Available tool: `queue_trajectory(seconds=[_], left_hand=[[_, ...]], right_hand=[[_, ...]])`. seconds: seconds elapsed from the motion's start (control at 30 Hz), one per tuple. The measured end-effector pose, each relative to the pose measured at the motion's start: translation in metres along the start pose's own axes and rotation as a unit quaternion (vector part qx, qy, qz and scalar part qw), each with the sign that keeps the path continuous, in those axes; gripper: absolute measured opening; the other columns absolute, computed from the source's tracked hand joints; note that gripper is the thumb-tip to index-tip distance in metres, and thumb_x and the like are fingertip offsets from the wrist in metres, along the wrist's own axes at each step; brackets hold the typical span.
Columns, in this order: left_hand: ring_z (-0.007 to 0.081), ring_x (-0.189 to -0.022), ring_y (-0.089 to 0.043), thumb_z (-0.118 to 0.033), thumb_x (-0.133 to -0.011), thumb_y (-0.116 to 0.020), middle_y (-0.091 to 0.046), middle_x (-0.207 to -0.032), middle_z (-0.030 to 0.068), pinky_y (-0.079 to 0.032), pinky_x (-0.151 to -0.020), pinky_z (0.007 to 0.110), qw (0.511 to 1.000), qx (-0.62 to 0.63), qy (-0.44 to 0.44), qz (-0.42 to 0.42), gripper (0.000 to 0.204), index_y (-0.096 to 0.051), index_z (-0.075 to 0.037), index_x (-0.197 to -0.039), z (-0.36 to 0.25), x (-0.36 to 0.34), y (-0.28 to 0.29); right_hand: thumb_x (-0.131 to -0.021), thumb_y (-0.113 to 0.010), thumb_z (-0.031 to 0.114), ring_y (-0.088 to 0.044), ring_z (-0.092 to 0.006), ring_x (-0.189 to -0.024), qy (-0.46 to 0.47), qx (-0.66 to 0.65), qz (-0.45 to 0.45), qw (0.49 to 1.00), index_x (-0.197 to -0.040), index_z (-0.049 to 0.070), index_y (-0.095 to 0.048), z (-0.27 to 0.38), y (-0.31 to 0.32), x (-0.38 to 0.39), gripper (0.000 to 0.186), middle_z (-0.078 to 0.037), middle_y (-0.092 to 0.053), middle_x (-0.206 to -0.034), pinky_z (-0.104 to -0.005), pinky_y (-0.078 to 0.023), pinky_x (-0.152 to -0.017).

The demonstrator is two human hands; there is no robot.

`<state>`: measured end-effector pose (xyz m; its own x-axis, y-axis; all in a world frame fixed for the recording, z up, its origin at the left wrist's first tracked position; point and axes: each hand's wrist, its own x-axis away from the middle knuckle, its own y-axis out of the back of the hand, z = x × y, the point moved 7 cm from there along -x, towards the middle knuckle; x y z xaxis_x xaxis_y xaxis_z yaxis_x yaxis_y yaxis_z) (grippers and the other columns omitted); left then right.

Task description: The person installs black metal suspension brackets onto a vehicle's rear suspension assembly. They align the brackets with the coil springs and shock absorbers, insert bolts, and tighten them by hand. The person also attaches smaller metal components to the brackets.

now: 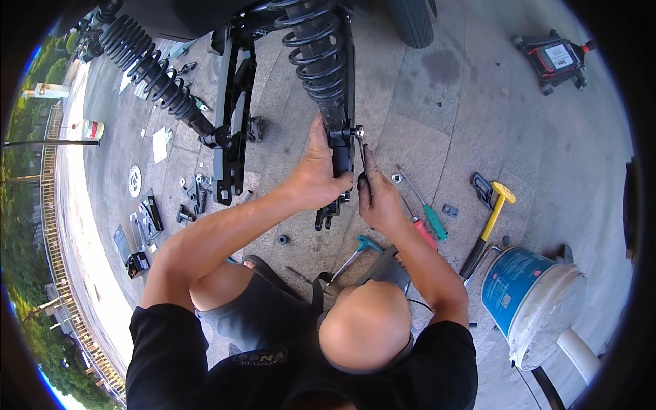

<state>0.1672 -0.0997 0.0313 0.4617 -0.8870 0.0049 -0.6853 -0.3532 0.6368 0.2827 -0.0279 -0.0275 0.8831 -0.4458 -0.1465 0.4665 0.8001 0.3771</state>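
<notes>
My left hand (pixel 319 174) is wrapped round a black metal swingarm (pixel 341 157), just below the lower end of a black coil-spring shock absorber (pixel 316 58). On the arm's right side my right hand (pixel 380 201) is closed on the handle of a ratchet wrench (pixel 360 137). The wrench's shiny head sits against the bolt area at the foot of the shock. Its grip is mostly hidden by my fingers. To the left, a second shock absorber (pixel 143 68) slants down to a matching black arm (pixel 232 147), untouched by either hand.
Right of my hands lie a green-handled screwdriver (pixel 434 222), a red-handled one (pixel 424 234) and a yellow-headed hammer (pixel 497 205). A teal T-handle tool (pixel 367 242) lies near my knees. A blue bucket (pixel 516 280) stands right; a floor jack (pixel 555 60) sits far right. Loose parts (pixel 198 195) lie left.
</notes>
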Motion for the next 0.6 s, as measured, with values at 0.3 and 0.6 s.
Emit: queue_trajectory(seconds=[0.3,0.6], left_hand=[[0.0432,-0.127,-0.039,-0.008,-0.07,-0.069,-0.029,-0.137,0.0303,-0.035,-0.106,0.041,0.989,0.136,0.048,-0.01,0.107,0.005,-0.003,-0.147,0.007,-0.001,-0.002],[0.0506,-0.113,-0.049,-0.009,-0.069,-0.07,-0.036,-0.129,0.0359,-0.044,-0.097,0.046,0.988,0.118,0.005,-0.098,0.101,-0.005,-0.009,-0.147,0.009,-0.003,0.001]], right_hand=[[-0.082,-0.052,-0.004,-0.051,-0.0116,-0.069,-0.158,-0.2,0.152,0.955,-0.15,0.006,-0.017,0.078,0.022,0.027,0.077,-0.01,-0.049,-0.098,-0.0249,-0.044,-0.063],[-0.079,-0.063,0.011,-0.055,-0.0245,-0.069,0.236,0.227,0.033,0.944,-0.111,0.004,-0.062,0.089,0.018,0.03,0.033,-0.013,-0.054,-0.093,-0.0343,-0.046,-0.059]])
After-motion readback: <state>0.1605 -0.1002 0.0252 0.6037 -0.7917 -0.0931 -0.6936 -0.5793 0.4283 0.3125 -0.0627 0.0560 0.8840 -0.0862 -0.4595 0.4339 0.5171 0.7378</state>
